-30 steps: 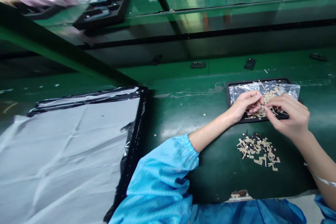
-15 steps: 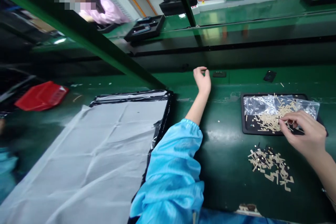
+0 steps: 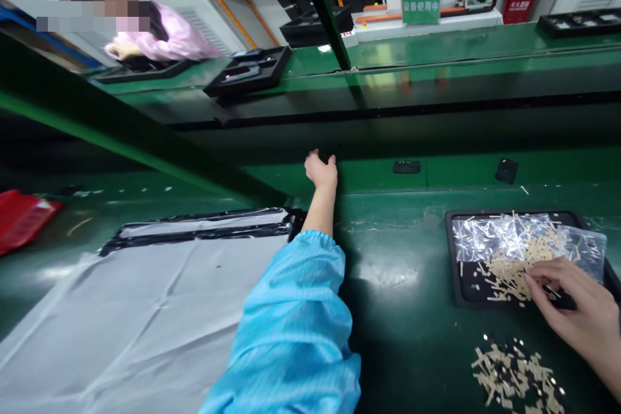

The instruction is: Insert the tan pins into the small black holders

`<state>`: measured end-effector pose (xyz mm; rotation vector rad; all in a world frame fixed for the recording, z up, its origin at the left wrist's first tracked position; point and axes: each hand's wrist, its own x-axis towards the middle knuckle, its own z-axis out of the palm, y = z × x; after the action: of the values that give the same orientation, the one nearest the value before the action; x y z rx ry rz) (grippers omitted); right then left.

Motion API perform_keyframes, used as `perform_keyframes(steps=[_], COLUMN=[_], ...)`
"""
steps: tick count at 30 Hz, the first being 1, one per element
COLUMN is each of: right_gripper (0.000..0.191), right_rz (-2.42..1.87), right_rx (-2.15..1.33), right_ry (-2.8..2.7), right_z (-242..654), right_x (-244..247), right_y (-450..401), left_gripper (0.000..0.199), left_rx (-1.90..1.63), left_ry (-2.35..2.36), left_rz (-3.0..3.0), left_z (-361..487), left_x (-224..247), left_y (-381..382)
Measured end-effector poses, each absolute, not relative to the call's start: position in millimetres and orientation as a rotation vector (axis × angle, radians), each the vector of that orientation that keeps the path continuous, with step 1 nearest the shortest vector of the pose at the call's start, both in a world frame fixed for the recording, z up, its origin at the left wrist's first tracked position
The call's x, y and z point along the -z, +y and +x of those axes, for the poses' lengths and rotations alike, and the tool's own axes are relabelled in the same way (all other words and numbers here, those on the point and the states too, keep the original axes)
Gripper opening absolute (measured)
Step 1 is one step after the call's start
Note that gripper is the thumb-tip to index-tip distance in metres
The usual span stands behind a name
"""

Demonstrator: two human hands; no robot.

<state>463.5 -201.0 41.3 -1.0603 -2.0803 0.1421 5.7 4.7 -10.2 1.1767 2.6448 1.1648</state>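
Note:
My left hand (image 3: pixel 321 169) reaches to the far edge of the green bench, its thumb and fingers apart, close to a dark object whose outline is too dim to make out. Over the black tray (image 3: pixel 453 272) at the right, my right hand (image 3: pixel 575 301) has its thumb and forefinger pinched together; anything between them is too small to name. Many small beige strips (image 3: pixel 514 275) and clear plastic bags (image 3: pixel 490 237) lie in that tray. Nearer me is a loose pile of beige and dark pieces (image 3: pixel 517 378).
A grey cloth (image 3: pixel 160 317) covers a black-edged item at the left. A green post (image 3: pixel 194 162) slants across the bench. Two small black parts (image 3: pixel 406 167) (image 3: pixel 507 171) lie at the back. A red container (image 3: pixel 24 220) is far left. Beyond sits a person in pink (image 3: pixel 179 32).
My left hand has moved left along the bench's far side and opened its fingers wider. My right hand remains pinched over the tray. The view has shifted, with the bench lower in it.

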Motion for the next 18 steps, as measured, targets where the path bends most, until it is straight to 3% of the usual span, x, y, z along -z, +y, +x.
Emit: perform_keyframes(steps=[7, 18], right_gripper=[0.027, 0.015], right_rz=[-0.963, -1.012], right_rx=[-0.246, -0.187], right_ry=[-2.143, -2.142], right_z=[452.2, 446.8], right_x=[-47.6, -36.1], right_y=[-208.2, -206.4], left_gripper=[0.015, 0.003], left_rx=[-1.038, -1.545], left_ry=[2.631, 2.165], left_rz=[1.322, 0.815], left_z=[16.8, 69.7], left_x=[4.7, -26.4], left_y=[6.1, -11.4])
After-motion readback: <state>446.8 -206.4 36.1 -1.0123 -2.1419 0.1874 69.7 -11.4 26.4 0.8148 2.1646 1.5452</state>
